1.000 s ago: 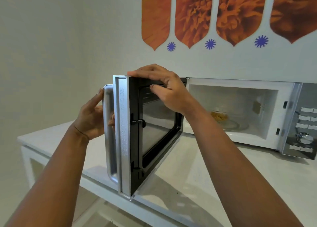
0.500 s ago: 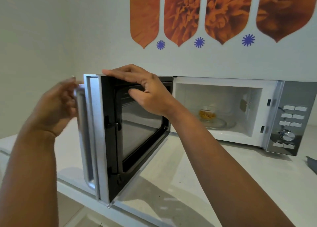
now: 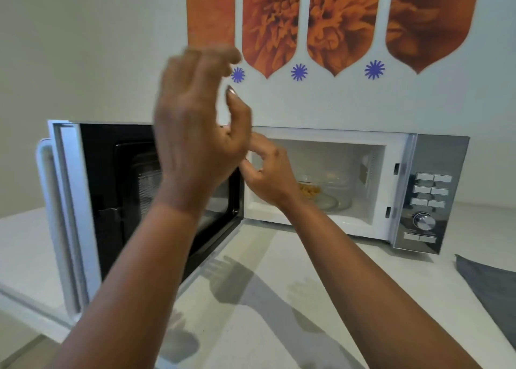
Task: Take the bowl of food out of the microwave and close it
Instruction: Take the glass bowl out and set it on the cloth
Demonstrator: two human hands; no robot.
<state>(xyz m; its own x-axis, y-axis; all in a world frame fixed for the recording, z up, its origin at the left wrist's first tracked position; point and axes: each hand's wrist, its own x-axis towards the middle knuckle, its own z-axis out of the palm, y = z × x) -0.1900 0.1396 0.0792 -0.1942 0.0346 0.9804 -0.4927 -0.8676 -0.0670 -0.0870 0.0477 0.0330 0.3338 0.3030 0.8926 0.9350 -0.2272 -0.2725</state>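
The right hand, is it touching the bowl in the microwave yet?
Apart. In the head view the right hand is at the cavity's left opening, empty with fingers spread, while the bowl sits deeper inside on the glass tray.

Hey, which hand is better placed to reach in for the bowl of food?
Right. The right hand is already at the microwave's open mouth, level with the bowl. The left hand is raised higher, in front of the open door.

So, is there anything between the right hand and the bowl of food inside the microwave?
Nothing in the head view: the right hand is at the cavity opening, and only bare cavity separates it from the bowl.
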